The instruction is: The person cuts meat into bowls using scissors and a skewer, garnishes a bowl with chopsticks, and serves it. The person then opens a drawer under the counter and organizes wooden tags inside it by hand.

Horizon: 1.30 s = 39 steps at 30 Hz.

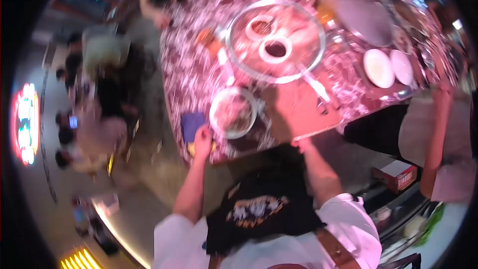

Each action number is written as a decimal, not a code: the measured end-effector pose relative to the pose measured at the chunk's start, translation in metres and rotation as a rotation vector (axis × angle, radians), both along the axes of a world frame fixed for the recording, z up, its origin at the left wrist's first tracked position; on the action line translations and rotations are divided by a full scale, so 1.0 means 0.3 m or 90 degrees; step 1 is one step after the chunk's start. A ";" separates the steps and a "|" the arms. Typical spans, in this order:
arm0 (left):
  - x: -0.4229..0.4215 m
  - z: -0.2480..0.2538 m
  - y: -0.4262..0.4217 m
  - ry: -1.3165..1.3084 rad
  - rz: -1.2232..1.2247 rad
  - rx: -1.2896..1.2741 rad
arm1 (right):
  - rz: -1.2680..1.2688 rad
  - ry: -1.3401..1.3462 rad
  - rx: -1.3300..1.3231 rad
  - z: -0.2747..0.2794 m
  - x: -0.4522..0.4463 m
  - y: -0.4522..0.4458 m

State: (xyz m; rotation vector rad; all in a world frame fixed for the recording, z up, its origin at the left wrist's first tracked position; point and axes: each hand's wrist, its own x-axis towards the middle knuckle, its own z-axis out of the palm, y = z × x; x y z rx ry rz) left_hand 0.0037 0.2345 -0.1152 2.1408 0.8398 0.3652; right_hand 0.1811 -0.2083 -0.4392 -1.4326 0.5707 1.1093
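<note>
Motion blur softens everything, but we can see the two hands well apart at the near edge of the counter (183,65). The left hand (202,140) is curled over a dark blue cloth (191,123), with a yellow item (211,147) partly hidden beneath it; whether the fingers grip anything, we cannot tell. The right hand (302,144) is at the near edge of an orange-pink board (298,112), its fingertips too smeared for us to say whether they close on it. Between the hands and slightly beyond them is a white bowl (212,114), its pinkish contents unclear. Farther ahead, a round clear-rimmed tray (275,79) holds two small bowls (264,55), the nearer with dark liquid. Beyond the right hand, two pale plates (377,69) sit side by side. To its right, a person (435,124) is cut off by the dark lens border.
</note>
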 end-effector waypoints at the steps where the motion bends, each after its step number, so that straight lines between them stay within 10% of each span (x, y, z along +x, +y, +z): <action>1: -0.028 0.009 -0.045 -0.053 0.049 -0.148 | 0.095 -0.125 0.027 0.320 -0.001 -0.004; 7: -0.034 0.128 -0.339 -0.210 0.148 -0.932 | 0.286 0.059 -0.063 1.080 0.123 -0.270; 11: 0.083 0.105 -0.339 -0.363 0.117 -0.994 | 0.427 0.010 -0.019 1.505 0.449 -0.319; 17: 0.073 -0.029 -0.306 -0.319 0.234 -0.974 | 0.303 -0.630 0.022 1.945 1.225 -0.067; 21: 0.106 -0.035 -0.388 -0.415 0.313 -0.962 | 0.314 -0.905 -0.089 1.893 1.892 0.256; 28: 0.254 0.058 -0.558 -0.494 0.505 -0.915 | 0.928 -0.921 -0.517 1.655 2.342 0.837; 39: 0.332 0.080 -0.646 -0.567 0.562 -0.856 | 1.151 -0.965 -0.357 1.475 2.523 0.956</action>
